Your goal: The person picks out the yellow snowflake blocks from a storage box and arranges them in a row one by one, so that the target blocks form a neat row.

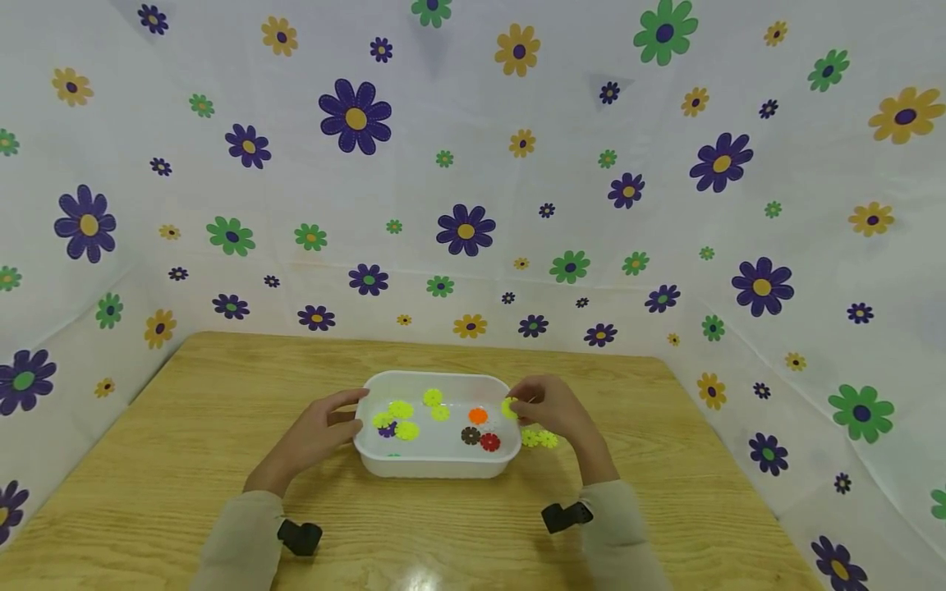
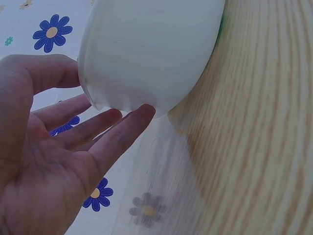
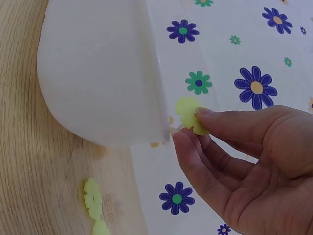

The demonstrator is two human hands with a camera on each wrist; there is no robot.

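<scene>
A white plastic tub [image 1: 436, 466] stands on the wooden table, with several slotted, flower-shaped plastic discs inside. My left hand [image 1: 318, 439] is at the tub's left end; in the left wrist view its thumb meets the rim and its extended fingers [image 2: 122, 139] touch the outer wall. With thumb and forefinger, my right hand [image 1: 554, 408] pinches a yellow flower-shaped disc [image 3: 188, 113] beside the right rim. Inside are yellow discs [image 1: 406, 431], a purple one [image 1: 386, 430] partly covered, an orange disc [image 1: 478, 416], a brown disc [image 1: 470, 436] and a red disc [image 1: 490, 442].
Joined yellow discs [image 1: 545, 439] lie on the table [image 1: 414, 525] just right of the tub, below my right hand. Flower-printed white sheeting [image 1: 458, 180] rises behind the table and along both sides. A dark wrist camera [image 1: 300, 538] sits at each sleeve.
</scene>
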